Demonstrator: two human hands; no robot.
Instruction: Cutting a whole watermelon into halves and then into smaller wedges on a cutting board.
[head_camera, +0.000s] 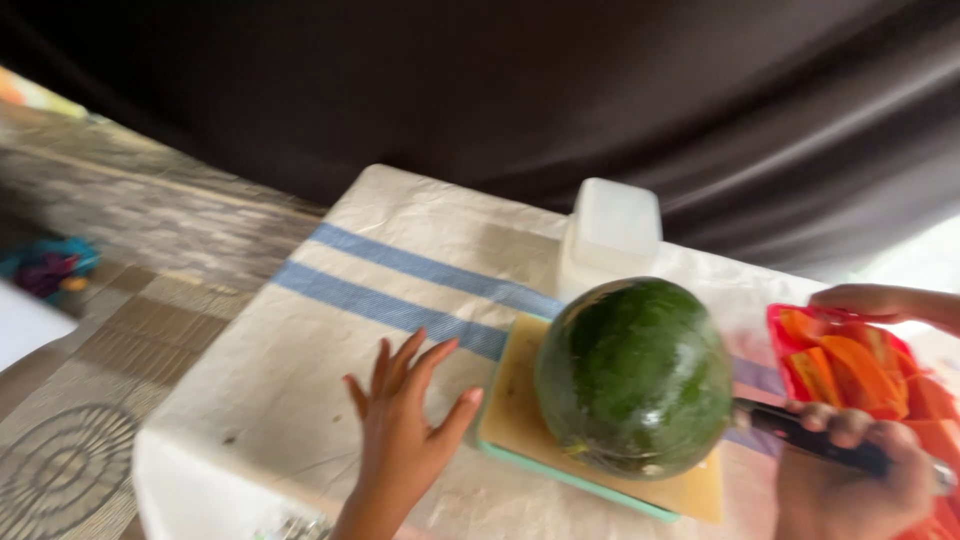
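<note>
Melon (634, 375) on board (520, 405) between hands: right hand (850, 480) grips knife (810, 438) against its right side; left hand (400, 425) open, empty, just left of the board.

Right hand (850, 480) gripping knife (810, 440) against watermelon (635, 375)

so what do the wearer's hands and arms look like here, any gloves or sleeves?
Both bare. The left hand shows no glove, ring or watch, and no sleeve on the visible wrist. The right hand is also ungloved; its wrist is cut off by the frame edge. The picture is motion-blurred, so fine details can't be told.
</note>
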